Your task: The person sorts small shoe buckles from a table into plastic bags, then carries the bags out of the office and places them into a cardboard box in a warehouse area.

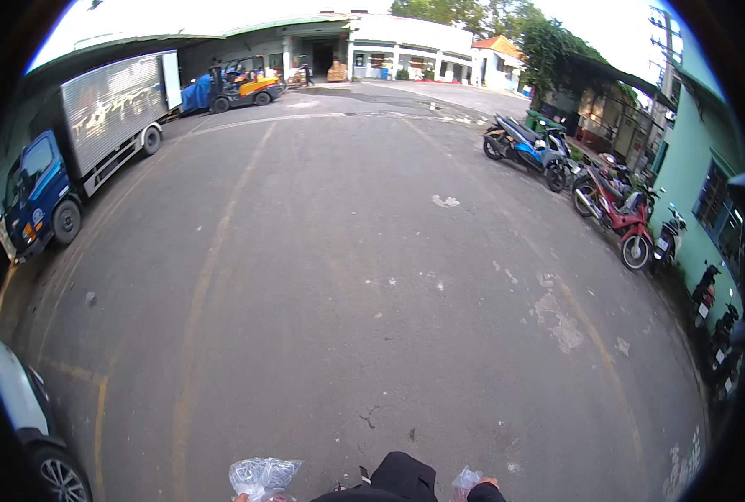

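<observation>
At the lower edge, a clear plastic bag (263,475) with greyish contents bulges up beside my left hand (241,498). Only a sliver of that hand shows, closed at the bag's side. My right hand (490,482) comes out of a dark sleeve (484,494) and is closed by a smaller, pinkish clear plastic bag (465,481). What either bag contains is too blurred to tell. Between the two bags, black clothing (401,475) covers my body.
A grey paved yard (330,251) with faded yellow lines stretches ahead. On the left stand a blue box truck (42,188), an orange forklift (247,84) and a white car (17,389). Parked motorbikes (619,213) line the green wall (698,134) at right.
</observation>
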A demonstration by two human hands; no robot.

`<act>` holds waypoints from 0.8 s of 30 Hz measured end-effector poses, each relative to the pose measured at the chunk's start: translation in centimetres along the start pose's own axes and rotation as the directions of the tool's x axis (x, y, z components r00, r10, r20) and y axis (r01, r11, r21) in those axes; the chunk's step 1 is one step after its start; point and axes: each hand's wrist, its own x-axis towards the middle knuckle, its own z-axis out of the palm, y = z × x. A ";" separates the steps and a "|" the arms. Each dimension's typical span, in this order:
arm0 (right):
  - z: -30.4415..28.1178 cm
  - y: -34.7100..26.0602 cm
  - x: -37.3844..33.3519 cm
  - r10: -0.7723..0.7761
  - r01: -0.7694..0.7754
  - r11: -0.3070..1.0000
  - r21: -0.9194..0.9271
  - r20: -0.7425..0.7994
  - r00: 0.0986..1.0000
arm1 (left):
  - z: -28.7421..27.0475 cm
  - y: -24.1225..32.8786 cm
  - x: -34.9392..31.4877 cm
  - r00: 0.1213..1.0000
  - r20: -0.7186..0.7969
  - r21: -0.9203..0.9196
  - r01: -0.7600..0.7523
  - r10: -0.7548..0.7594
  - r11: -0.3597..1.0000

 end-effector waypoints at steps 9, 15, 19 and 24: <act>-9.7 -20.6 22.2 0.099 -0.103 0.995 0.002 0.282 0.954 | -16.3 27.8 29.2 0.996 -0.057 0.113 0.082 -0.076 0.990; -41.7 -53.4 51.9 -0.125 0.215 0.943 0.255 -0.327 0.937 | -20.4 45.8 39.5 0.990 -0.082 -0.043 0.110 -0.114 0.993; -56.2 -71.9 69.7 -0.244 0.482 0.845 0.231 -0.636 0.732 | -22.7 57.9 51.9 0.992 -0.051 -0.204 0.102 -0.115 0.974; -62.1 -83.3 81.2 -0.088 0.120 0.979 0.164 -0.192 0.977 | -30.7 72.0 69.9 0.989 0.050 -0.102 0.144 -0.139 0.984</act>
